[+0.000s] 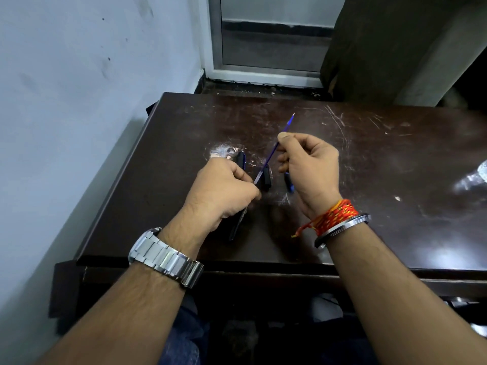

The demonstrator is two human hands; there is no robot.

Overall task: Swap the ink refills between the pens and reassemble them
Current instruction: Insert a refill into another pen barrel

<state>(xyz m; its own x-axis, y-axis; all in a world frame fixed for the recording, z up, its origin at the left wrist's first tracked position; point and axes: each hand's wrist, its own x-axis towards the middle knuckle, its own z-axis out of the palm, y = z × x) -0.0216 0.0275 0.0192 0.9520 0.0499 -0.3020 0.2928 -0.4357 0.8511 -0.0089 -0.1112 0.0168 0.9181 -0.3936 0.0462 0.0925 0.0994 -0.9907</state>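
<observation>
The pens are in pieces, so the job looks about midway; nothing in sight is put back together yet. The right hand pinches a blue refill between thumb and forefinger, the other fingers loosely curled; the refill slants up and away, its writing tip toward the far side of the tabletop. Its lower end meets the fingers of the left hand, which is closed round a dark barrel whose tail pokes out below the palm. Whether the refill is going in or coming out I cannot tell from here; either way, seating it, seeing to the second pen and closing both up appear to be left.

Counting: one refill on view, the other not visible; one barrel, in hand; three loose pen parts on the tabletop near the hands: a black piece, a blue piece partly behind the right hand, and a dark piece with a blue edge just past the left knuckles.
</observation>
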